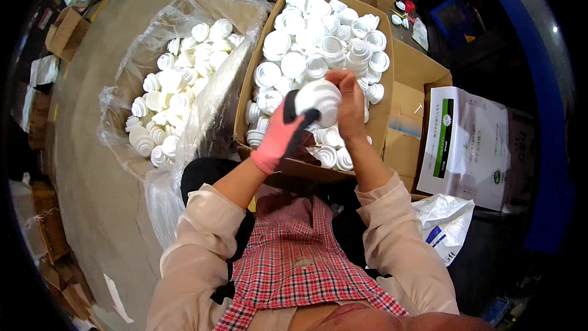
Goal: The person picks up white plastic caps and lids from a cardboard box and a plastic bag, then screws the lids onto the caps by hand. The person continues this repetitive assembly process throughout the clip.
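A white, round, stepped plastic part (318,103) is held over the big carton. My left hand (286,130), in a pink glove with dark fingertips, grips it from the left with the thumb across its lower edge. At its right edge is my bare right hand (350,104), with fingers curled beside the rim. Whether those fingers pinch something small is hidden. Below both hands, the cardboard carton (388,86) is heaped with similar white plastic parts (318,43).
To the left, a clear plastic bag (125,95) lines a container of cream-white ringed parts (177,95). At right are an open carton (407,86) and a printed white cardboard panel (468,147). A crumpled white sack (450,220) lies below the panel.
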The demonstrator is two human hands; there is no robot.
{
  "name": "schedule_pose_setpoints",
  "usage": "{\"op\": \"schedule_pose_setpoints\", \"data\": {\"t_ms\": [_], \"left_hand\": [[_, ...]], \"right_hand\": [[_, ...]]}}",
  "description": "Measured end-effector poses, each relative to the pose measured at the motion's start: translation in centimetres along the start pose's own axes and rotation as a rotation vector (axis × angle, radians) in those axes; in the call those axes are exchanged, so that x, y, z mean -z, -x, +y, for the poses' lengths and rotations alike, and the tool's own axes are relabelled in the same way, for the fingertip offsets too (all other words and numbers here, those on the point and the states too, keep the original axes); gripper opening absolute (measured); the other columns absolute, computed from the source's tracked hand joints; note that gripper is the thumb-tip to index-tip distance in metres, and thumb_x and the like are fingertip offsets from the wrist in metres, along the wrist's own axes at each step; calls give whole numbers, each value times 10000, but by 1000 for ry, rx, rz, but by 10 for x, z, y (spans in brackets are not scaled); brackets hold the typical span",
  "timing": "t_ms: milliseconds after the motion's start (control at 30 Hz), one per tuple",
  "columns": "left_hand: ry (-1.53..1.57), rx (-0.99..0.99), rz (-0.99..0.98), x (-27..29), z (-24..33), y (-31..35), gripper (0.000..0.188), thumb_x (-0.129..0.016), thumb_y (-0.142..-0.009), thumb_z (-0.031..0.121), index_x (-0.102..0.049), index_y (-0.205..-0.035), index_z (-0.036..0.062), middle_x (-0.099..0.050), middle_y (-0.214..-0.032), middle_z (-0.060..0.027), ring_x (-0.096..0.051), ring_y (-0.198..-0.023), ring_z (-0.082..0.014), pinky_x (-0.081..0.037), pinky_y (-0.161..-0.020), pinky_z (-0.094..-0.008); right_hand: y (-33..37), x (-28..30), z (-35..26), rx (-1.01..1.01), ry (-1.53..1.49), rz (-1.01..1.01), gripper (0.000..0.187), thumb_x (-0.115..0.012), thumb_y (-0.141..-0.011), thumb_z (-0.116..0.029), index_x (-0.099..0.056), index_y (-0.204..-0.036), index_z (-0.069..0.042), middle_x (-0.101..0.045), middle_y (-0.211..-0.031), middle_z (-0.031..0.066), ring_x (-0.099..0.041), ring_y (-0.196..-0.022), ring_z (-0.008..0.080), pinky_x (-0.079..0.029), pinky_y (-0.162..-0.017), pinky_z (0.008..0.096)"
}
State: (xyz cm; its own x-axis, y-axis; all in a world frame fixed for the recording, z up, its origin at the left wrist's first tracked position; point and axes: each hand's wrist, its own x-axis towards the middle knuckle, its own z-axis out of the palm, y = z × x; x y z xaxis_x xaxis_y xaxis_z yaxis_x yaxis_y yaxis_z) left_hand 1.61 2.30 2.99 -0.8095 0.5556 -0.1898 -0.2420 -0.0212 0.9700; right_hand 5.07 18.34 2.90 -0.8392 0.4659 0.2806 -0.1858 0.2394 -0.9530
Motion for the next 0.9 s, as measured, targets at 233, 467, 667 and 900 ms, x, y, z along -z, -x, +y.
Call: {"op": "schedule_pose_setpoints", "data": {"t_ms": [233, 467, 667, 900], "left_hand": [[903, -349, 146, 101, -41, -48, 571, -477, -980, 409, -391, -1410, 43, -486, -1390, -156, -468, -1278, -338, -359, -1090, -532], [985, -287, 236, 110, -20, -30, 390, -446, -1001, 312, -476, -1273, 33, -519, -1287, -217, -500, -1218, -408, -408, -1030, -577], [387, -368, 148, 113, -21, -28, 357, -430, -990, 131, -465, -1315, -13, -574, -1221, -181, -580, -1127, -297, -490, -972, -428], [192, -175, -119, 36, -19, -24, 438, -595, -924, 220, -515, -1281, -22, -604, -1199, -210, -578, -1133, -282, -430, -987, -342]], "right_hand": [[-19, 37, 43, -341, -120, -70, 329, -540, -978, -319, -625, -1079, -18, -678, -930, 68, -615, -832, 126, -484, -762, 274], [45, -16, 144, 121, 627, -677, 578, -759, -767, -280, -543, -1288, -152, -498, -1322, 195, -583, -1051, 397, -483, -916, 453], [67, -41, 148, -41, 657, -1186, 457, -682, -821, -224, -581, -1246, -92, -560, -1222, 208, -564, -1096, 388, -461, -950, 447], [96, 60, 0, -3, 872, -1137, 277, -644, -848, -160, -602, -1088, -28, -590, -1075, 200, -567, -966, 396, -472, -830, 447]]}}
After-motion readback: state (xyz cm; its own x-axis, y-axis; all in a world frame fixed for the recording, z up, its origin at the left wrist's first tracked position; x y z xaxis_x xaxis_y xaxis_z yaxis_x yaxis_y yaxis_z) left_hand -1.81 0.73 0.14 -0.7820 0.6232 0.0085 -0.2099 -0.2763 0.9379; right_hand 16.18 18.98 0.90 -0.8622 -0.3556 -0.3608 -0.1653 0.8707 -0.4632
